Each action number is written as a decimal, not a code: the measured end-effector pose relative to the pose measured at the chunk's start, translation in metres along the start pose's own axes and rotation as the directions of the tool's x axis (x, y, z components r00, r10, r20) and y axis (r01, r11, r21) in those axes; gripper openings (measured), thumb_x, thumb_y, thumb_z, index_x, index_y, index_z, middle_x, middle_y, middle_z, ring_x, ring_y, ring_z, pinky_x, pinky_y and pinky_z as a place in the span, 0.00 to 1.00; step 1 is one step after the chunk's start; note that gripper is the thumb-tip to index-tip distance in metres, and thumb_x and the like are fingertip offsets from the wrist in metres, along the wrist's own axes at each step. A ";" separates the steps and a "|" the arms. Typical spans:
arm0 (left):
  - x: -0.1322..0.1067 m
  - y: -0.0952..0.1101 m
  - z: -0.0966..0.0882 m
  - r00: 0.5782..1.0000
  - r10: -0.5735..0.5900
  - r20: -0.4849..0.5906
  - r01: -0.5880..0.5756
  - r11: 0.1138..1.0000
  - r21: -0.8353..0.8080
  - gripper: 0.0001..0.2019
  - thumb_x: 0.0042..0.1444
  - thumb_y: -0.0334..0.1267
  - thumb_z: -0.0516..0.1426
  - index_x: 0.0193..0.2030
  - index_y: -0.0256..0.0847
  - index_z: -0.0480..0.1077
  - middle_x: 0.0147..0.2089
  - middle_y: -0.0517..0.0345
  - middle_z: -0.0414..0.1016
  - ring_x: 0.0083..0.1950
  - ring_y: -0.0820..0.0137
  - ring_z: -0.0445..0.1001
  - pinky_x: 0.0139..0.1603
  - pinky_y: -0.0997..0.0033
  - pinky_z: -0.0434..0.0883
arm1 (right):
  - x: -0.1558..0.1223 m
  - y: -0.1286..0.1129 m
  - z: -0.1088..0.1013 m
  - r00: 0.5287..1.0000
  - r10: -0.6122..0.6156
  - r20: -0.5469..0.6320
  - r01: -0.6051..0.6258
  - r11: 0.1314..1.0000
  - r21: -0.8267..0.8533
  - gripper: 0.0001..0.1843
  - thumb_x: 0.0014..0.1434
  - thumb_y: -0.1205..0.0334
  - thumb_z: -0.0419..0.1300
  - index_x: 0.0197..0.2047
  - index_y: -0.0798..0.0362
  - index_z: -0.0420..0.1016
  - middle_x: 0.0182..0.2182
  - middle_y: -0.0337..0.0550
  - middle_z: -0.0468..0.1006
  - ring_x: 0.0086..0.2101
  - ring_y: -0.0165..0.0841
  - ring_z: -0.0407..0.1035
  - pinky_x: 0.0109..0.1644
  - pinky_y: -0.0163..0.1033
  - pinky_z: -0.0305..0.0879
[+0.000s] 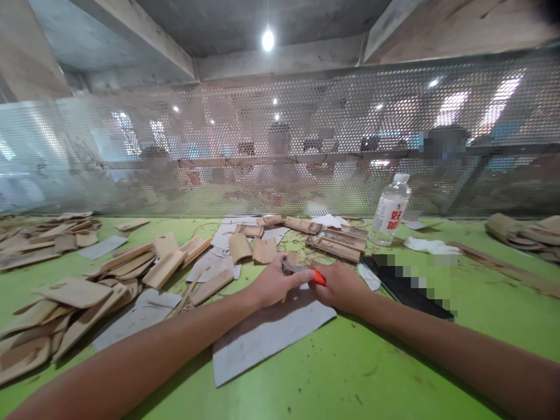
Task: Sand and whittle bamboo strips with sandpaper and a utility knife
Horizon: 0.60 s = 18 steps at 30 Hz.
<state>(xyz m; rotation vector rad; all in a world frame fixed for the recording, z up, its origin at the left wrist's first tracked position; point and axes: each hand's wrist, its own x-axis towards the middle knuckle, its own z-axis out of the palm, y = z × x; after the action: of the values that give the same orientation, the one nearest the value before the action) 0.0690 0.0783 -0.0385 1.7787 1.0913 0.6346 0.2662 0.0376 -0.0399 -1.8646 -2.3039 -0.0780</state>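
Observation:
My right hand (336, 286) is closed round a knife with an orange handle (319, 277). Its grey blade (301, 270) points left, toward my other hand. My left hand (272, 284) is closed on a small bamboo piece, mostly hidden by the fingers, and its thumb presses near the blade. Both hands meet over a white paper sheet (266, 344) on the green table (367, 373). Just beyond them lie curved bamboo pieces (265, 251), with darker split bamboo lengths (335, 248) to their right.
Piles of bamboo slips (74, 291) cover the left side, with more (525, 236) at far right. A water bottle (390, 213) stands behind a dark phone-like slab (406, 289). A crumpled white cloth (431, 245) lies near a long strip (507, 268). A perforated metal screen (280, 175) closes the back.

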 end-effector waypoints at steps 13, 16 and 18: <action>-0.007 0.009 -0.005 0.999 -0.004 0.049 0.006 0.999 -0.051 0.42 0.49 0.66 0.67 0.63 0.38 0.66 0.28 0.64 0.73 0.26 0.70 0.71 0.27 0.72 0.63 | 0.002 -0.001 -0.013 0.999 -0.045 0.003 0.045 0.998 -0.044 0.12 0.63 0.60 0.55 0.35 0.54 0.78 0.29 0.46 0.83 0.28 0.35 0.71 0.30 0.39 0.45; -0.007 0.008 -0.003 0.999 -0.015 0.033 0.016 0.999 -0.041 0.42 0.50 0.66 0.67 0.62 0.39 0.66 0.28 0.64 0.73 0.26 0.69 0.71 0.27 0.71 0.63 | 0.002 0.000 -0.016 0.999 -0.041 -0.003 0.041 0.996 -0.076 0.11 0.62 0.60 0.55 0.36 0.53 0.78 0.30 0.46 0.83 0.28 0.36 0.72 0.30 0.39 0.44; -0.006 0.006 -0.001 1.000 -0.024 -0.010 0.024 0.999 -0.027 0.46 0.49 0.66 0.68 0.66 0.37 0.63 0.30 0.61 0.76 0.30 0.66 0.74 0.30 0.70 0.65 | 0.003 0.000 -0.017 0.999 -0.032 -0.008 0.031 0.995 -0.096 0.12 0.63 0.58 0.55 0.36 0.53 0.77 0.29 0.46 0.83 0.28 0.36 0.72 0.29 0.40 0.43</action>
<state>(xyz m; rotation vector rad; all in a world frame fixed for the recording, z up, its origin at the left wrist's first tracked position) 0.0677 0.0727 -0.0319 1.7387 1.1052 0.6417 0.2677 0.0376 -0.0224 -1.8685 -2.3629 -0.2044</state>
